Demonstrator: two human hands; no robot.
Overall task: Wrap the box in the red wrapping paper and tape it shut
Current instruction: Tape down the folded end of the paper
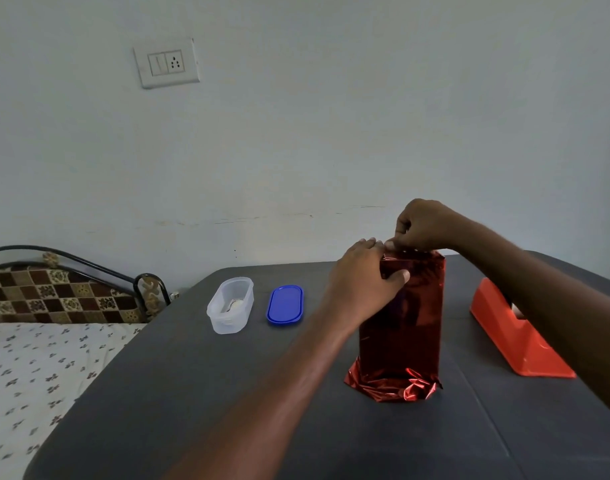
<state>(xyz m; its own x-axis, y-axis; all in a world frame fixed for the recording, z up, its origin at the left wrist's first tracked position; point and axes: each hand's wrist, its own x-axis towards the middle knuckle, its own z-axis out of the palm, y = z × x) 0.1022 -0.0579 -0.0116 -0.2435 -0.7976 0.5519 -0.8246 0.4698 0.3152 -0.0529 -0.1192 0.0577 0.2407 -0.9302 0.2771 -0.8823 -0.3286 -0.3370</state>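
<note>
Tall box [402,320] upright on dark table, sheathed in shiny red wrapping paper, bottom crumpled outward

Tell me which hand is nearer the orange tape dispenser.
Right. The right hand pinches the top of the wrapped box, on the side facing the tape dispenser. The left hand grips the box's upper left side, farther away.

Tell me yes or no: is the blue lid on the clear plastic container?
No, the blue lid lies flat on the table beside the open clear plastic container.
</note>
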